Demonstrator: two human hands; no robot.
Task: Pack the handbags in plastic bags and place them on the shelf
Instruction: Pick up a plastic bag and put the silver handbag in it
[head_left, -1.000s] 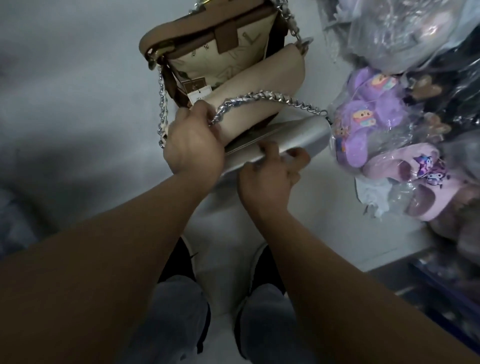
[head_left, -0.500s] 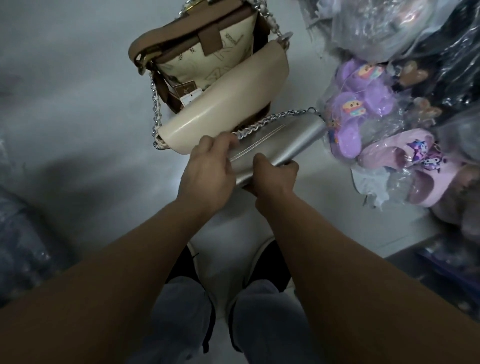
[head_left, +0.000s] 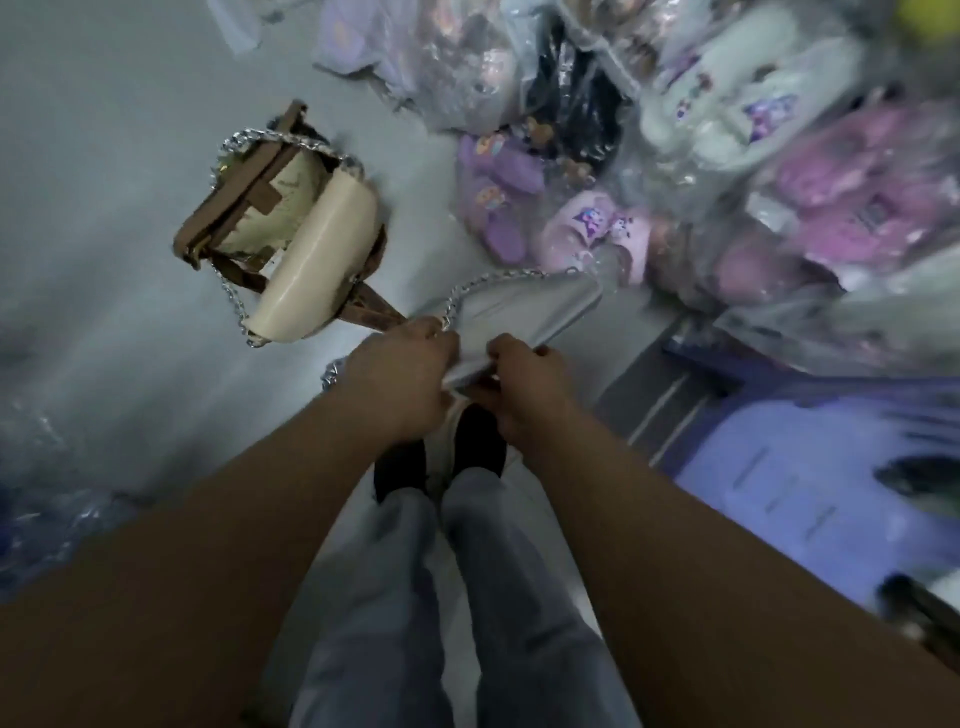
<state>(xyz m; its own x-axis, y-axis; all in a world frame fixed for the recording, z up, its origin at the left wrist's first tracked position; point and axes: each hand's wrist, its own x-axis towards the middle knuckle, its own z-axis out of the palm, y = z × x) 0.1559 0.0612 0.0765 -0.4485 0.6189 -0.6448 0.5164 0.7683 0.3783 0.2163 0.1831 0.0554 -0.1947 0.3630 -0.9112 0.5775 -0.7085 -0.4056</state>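
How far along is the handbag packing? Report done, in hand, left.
Done: nothing visible; no handbag is bagged. In hand: left hand and right hand grip the silver handbag, bare of plastic. Left: the cream handbag and brown handbag lie unbagged on the floor; shelving all three.

You've got grey floor (head_left: 104, 208) under your shoes (head_left: 478, 436). On it the cream bag (head_left: 322, 254) rests against the brown bag (head_left: 244, 208). To your right lie wrapped purple slippers (head_left: 498, 192) and pink slippers (head_left: 597, 234).
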